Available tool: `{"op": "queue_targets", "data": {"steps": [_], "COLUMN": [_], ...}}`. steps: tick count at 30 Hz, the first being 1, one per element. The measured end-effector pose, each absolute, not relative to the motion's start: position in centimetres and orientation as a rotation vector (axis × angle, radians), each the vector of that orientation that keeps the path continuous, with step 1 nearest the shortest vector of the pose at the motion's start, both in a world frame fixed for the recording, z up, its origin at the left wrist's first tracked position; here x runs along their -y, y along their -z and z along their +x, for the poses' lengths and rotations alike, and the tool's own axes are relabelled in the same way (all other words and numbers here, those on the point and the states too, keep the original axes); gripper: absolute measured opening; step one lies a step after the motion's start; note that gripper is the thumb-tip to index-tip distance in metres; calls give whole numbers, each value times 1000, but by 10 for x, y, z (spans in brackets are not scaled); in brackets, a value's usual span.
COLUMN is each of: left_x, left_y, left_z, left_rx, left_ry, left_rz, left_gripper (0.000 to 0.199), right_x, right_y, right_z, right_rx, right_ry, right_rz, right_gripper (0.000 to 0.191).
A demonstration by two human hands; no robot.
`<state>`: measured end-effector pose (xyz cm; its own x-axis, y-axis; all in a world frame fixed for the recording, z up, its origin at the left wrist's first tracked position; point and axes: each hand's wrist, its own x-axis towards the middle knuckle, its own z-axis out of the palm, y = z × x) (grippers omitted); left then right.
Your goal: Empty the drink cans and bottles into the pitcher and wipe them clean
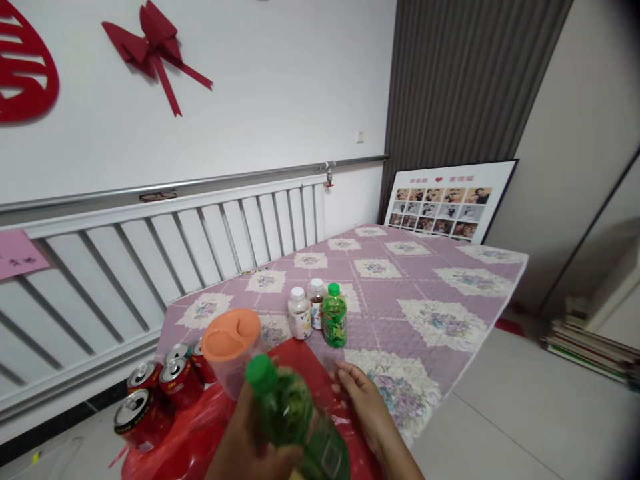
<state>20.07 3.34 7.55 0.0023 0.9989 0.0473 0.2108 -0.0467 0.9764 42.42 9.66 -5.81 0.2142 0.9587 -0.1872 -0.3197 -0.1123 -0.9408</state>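
My left hand (240,443) is wrapped round a large green bottle (295,410) with a green cap, tilted and close to the camera. On the right, my right hand (361,399) hovers by the edge of a red plastic bag (310,363), its fingers loosely bent and apart with nothing clearly in them. Beyond the hands stand a small green bottle (335,318) and two white-capped clear bottles, one nearer (299,317) and one behind (317,301). An orange-lidded clear container (231,337) is just left of the held bottle, which partly covers it.
Several red drink cans (181,380) cluster at the left. The table's purple floral cloth (380,297) stretches back to the right. A white radiator (210,240) and a pipe (220,181) line the wall behind. A framed photo board (445,200) leans at the far end.
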Motion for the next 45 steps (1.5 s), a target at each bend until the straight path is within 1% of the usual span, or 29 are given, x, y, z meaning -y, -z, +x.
{"op": "queue_targets", "data": {"steps": [1, 4, 9, 11, 17, 21, 23, 26, 32, 40, 42, 45], "left_x": [-46, -76, -106, -112, -128, -141, -146, -153, -180, -200, -201, -203], "left_y": [-74, -75, -79, -79, -78, -91, -102, -120, -135, -146, -151, -156], "left_z": [216, 252, 274, 276, 275, 268, 263, 255, 243, 241, 242, 243], "left_rx": [-1254, -958, -923, -936, -954, -953, -1071, -1241, -1350, -1292, -1267, -1228], "left_ry": [-1119, -1122, -1161, -1179, -1101, -1043, -1005, -914, -769, -517, -487, -458], "left_rz": [1404, 1315, 1312, 1325, 1418, 1451, 1520, 1691, 1880, 1947, 1946, 1947], "left_gripper": [63, 59, 64, 64, 56, 54, 54, 49, 30, 24, 22, 20], "right_x": [-93, -84, -73, -73, -80, -85, -89, -94, -104, -107, -106, -106], "right_y": [54, 40, 26, 26, 29, 33, 34, 36, 44, 45, 42, 39], "right_z": [426, 428, 429, 428, 425, 423, 423, 422, 423, 426, 426, 424], "right_rx": [701, 652, 592, 596, 518, 480, 484, 507, 539, 568, 552, 469], "right_ry": [-1287, -1355, -1635, -1676, -1624, -1578, -1553, -1490, -1290, -1117, -1135, -1257], "right_rz": [-1159, -1024, -744, -671, -642, -636, -631, -652, -735, -834, -809, -686], "right_gripper": [48, 53, 54, 53, 49, 45, 49, 59, 69, 68, 68, 65]}}
